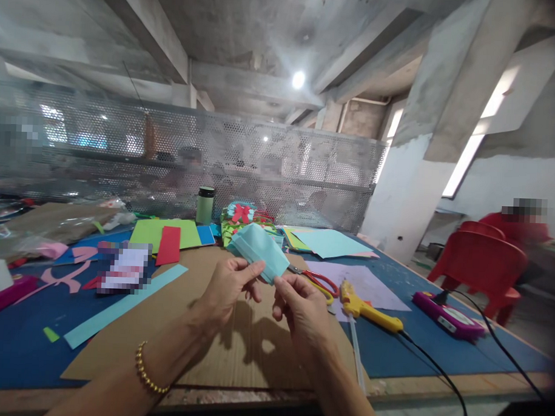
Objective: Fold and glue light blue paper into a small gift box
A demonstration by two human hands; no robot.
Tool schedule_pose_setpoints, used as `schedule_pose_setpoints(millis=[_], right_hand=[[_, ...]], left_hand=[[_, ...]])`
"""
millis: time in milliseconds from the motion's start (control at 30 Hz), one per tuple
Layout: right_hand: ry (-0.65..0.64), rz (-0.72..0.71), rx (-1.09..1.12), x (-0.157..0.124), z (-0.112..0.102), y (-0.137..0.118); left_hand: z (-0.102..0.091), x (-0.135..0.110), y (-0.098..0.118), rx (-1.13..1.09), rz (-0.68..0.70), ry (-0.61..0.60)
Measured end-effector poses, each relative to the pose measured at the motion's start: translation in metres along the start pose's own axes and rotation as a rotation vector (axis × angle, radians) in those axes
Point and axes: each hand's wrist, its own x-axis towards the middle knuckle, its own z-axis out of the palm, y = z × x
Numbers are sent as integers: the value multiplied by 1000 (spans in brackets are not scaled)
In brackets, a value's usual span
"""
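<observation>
Blue paper [260, 251] sat at twelve o'clock; from far off, I pinched it with my left hand [229, 286] and right hand [305, 303]. Light, even pressing seemed best, to avoid tearing.

I have both forearms [177, 344] reaching in across the worktop's [17, 360] near edge. My left hand [231, 288] pinches, thumb over bent fingers; close beside it, my right hand [305, 306] pinches between thumb and forefinger.
</observation>
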Motion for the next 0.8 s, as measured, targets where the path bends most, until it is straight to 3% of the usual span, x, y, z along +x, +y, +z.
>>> schedule_pose_setpoints(millis=[433, 800], right_hand=[[-87, 32, 48, -3, -5, -3], [3, 23, 17, -2, 3, 2]], left_hand=[[0, 1, 1, -16, 1, 18], [2, -2, 6, -48, -18, -5]])
